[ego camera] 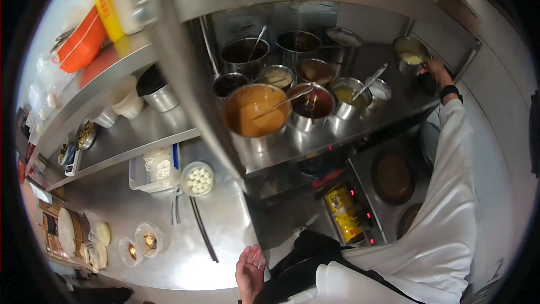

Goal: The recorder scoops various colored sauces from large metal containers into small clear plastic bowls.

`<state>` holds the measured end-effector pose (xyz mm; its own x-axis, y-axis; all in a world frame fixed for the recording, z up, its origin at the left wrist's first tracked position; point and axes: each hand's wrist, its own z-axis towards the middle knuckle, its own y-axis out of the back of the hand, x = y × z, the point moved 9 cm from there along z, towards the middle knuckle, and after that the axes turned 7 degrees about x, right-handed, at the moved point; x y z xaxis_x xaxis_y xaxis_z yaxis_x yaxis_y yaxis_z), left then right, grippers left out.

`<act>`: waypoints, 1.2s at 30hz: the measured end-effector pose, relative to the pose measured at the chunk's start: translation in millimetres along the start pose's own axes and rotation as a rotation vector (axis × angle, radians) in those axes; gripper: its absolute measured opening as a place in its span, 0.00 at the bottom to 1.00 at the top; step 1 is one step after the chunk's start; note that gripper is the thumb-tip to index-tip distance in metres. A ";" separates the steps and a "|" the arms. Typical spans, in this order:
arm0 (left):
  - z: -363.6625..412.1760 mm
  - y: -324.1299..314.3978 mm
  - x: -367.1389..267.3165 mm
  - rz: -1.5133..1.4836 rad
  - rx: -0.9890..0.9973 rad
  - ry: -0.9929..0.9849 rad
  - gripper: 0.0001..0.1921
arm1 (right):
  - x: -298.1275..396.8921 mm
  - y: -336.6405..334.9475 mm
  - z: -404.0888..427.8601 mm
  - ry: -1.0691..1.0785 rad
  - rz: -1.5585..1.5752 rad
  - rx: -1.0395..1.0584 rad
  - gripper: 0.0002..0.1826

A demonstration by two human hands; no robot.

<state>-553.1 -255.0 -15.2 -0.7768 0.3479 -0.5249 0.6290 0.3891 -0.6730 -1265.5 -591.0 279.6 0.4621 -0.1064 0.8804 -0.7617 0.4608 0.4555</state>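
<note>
At the far right of the steel shelf, my right hand (436,71) reaches to the rim of a metal pot (410,52) with pale yellow contents. Its fingertips meet the pot's near side; whether they grip the rim or something at it, I cannot tell. A black band is on that wrist. My left hand (251,272) is held low near the front edge of the steel counter (228,228), palm up and holding nothing. On the counter beyond it are long dark chopsticks (204,230) and a tub of white balls (198,179).
Several sauce pots stand on the shelf, including a large orange one (249,114) and a dark red one (312,105), with utensils. Below my right arm are round cooker wells (392,177) and a yellow packet (344,215). A steel post (198,80) rises at centre. Two plastic cups (147,238) hold seasoning.
</note>
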 end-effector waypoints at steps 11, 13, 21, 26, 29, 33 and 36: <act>37.3 -95.2 39.8 0.118 -0.102 0.014 0.15 | -148.1 -104.1 149.0 -0.112 -0.036 0.445 0.12; 39.4 -104.5 40.8 0.120 -0.098 0.001 0.15 | -149.0 -123.7 146.2 -0.054 0.035 0.618 0.13; 29.2 -110.0 35.9 0.050 -0.146 -0.071 0.15 | 19.0 -83.9 149.0 0.762 -0.330 0.015 0.16; 18.1 -112.9 36.8 0.032 -0.079 -0.105 0.16 | 71.6 -73.4 80.7 0.561 0.147 0.162 0.18; 22.9 -103.2 32.0 0.021 -0.042 -0.110 0.16 | 19.1 -139.2 66.3 0.230 0.220 0.197 0.25; 11.4 -101.7 28.1 0.012 -0.018 -0.123 0.16 | 6.4 -143.4 56.2 0.178 0.044 0.373 0.17; 11.1 -101.0 26.6 -0.004 -0.009 -0.144 0.15 | 100.7 -105.1 -33.9 1.084 -0.486 -0.375 0.08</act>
<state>-637.7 -294.5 33.0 -0.7754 0.2207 -0.5916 0.6254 0.3979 -0.6712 -1123.5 -620.3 316.0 0.9317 0.3630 -0.0123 -0.3127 0.8191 0.4809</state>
